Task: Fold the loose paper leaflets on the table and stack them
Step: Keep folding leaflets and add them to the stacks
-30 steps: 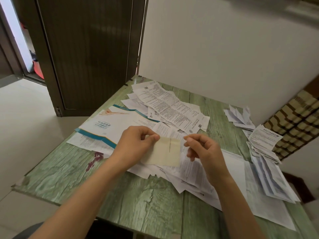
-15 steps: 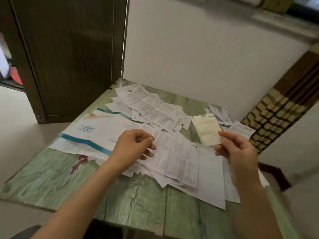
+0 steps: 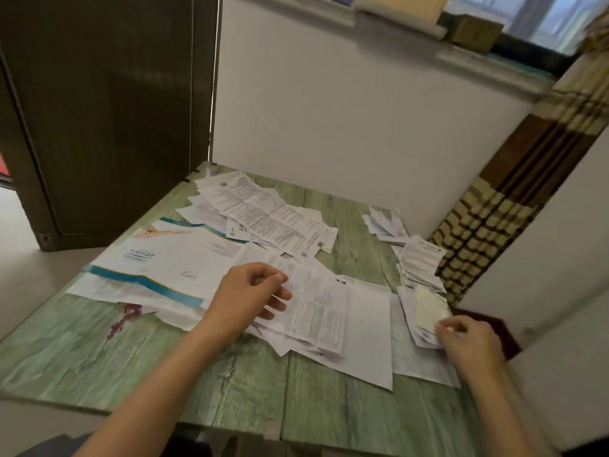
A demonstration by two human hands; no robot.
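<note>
I see my right hand (image 3: 468,343) at the table's (image 3: 164,357) right edge, fingers curled by the folded leaflet (image 3: 428,308) lying on the stack (image 3: 420,258); too blurred to tell whether they grip it. My left hand (image 3: 250,293) rests mid-table, fingers loosely curled, on the loose leaflets (image 3: 263,219)

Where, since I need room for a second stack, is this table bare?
Bare: the near table edge around the forearms, and the far strip between the loose leaflets and the folded stack. Crowded: the middle under the left hand and the right edge by the right hand.
</note>
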